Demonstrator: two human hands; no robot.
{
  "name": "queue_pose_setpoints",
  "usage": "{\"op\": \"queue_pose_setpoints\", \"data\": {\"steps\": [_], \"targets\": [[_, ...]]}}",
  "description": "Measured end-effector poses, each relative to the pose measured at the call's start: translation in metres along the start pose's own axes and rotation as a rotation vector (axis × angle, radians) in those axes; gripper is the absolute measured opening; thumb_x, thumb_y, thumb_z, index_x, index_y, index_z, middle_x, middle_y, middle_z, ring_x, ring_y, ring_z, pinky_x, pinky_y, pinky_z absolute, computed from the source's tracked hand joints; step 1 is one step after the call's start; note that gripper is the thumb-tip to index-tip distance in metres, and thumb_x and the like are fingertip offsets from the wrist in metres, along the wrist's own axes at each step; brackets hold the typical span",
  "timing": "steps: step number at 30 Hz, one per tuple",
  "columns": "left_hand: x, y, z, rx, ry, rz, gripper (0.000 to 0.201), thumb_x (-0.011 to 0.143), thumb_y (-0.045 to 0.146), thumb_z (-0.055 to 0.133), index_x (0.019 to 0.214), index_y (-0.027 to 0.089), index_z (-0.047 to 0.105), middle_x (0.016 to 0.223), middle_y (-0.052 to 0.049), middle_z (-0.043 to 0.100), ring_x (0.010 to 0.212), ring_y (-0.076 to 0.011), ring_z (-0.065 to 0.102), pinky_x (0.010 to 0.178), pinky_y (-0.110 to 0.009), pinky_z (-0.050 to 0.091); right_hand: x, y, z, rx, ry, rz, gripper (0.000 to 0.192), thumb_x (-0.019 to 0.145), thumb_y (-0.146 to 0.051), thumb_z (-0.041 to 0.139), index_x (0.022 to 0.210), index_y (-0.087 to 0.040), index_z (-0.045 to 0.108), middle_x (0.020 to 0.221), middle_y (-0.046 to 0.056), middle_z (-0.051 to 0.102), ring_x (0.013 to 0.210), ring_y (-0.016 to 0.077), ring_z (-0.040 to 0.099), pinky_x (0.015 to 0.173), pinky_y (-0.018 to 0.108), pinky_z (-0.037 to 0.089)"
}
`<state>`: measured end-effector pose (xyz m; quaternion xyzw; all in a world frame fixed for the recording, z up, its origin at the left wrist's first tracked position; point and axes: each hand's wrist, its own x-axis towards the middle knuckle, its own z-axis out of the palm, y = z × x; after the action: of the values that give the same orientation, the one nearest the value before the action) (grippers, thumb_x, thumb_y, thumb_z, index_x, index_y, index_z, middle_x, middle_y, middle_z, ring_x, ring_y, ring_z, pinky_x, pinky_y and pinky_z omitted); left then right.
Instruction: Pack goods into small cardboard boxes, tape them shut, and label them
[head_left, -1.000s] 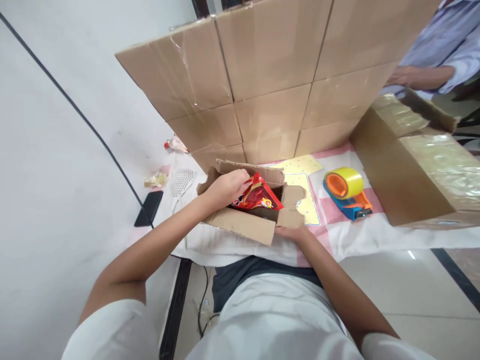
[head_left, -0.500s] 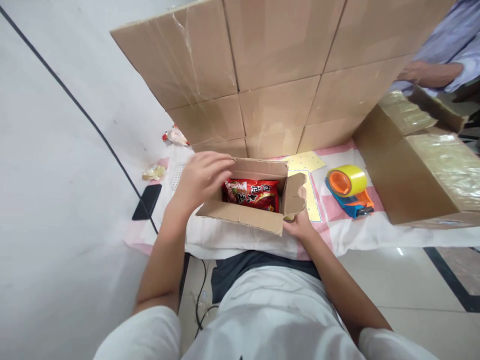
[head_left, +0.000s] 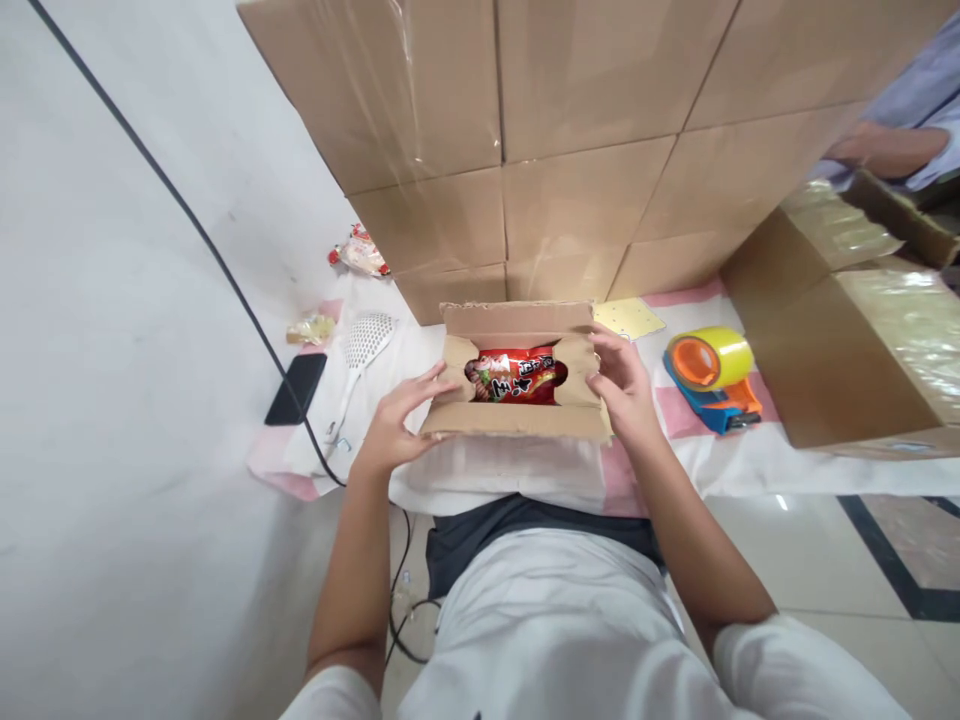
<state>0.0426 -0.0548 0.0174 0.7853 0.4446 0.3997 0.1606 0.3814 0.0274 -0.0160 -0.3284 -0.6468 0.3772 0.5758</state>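
Note:
A small cardboard box (head_left: 517,422) stands on the cloth in front of me, its top open. Both short end flaps are folded inward, while the two long flaps stick up and outward. Between the end flaps shows a red printed food packet (head_left: 517,376), partly covered by them. My left hand (head_left: 397,418) grips the box's left end, fingers on the flap and thumb low at the front corner. At the opposite end, my right hand (head_left: 624,388) holds the right side, its fingertips at the flap's edge.
Stacked taped cartons (head_left: 585,200) rise behind the box. To the right are a yellow tape roll on its dispenser (head_left: 709,370) and a large open carton (head_left: 817,350). Leftward lie a white perforated skimmer (head_left: 367,345) and a black phone (head_left: 296,388). Another person's arm (head_left: 892,150) shows far right.
Both end flaps are now folded in over the packet. My left hand moved down from above the box to its left end; my right hand moved up along the right end.

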Motion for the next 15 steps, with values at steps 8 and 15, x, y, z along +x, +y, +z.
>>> {"op": "queue_pose_setpoints", "data": {"steps": [8, 15], "targets": [[0.029, 0.017, 0.025, 0.25, 0.335, -0.177, 0.037, 0.096, 0.029, 0.063, 0.133, 0.023, 0.062, 0.129, -0.012, 0.067, 0.119, -0.0238, 0.066, 0.089, -0.036, 0.057, 0.019, -0.005, 0.002, -0.063, -0.055, -0.106, 0.037, 0.099, -0.049, 0.054, 0.131, -0.035, 0.068, 0.112, 0.006, 0.071, 0.116, 0.0297, 0.065, 0.106, 0.053, 0.051], [0.033, 0.057, 0.05, 0.583, -0.04, 0.0, 0.051, 0.097, 0.051, 0.064, 0.142, 0.026, 0.062, 0.146, -0.01, 0.066, 0.14, -0.0317, 0.057, 0.124, -0.051, 0.029, 0.008, -0.02, -0.008, -0.316, -0.041, -0.194, 0.033, 0.103, -0.039, 0.05, 0.127, -0.035, 0.071, 0.122, 0.006, 0.073, 0.123, 0.0315, 0.063, 0.11, 0.059, 0.048]]}}
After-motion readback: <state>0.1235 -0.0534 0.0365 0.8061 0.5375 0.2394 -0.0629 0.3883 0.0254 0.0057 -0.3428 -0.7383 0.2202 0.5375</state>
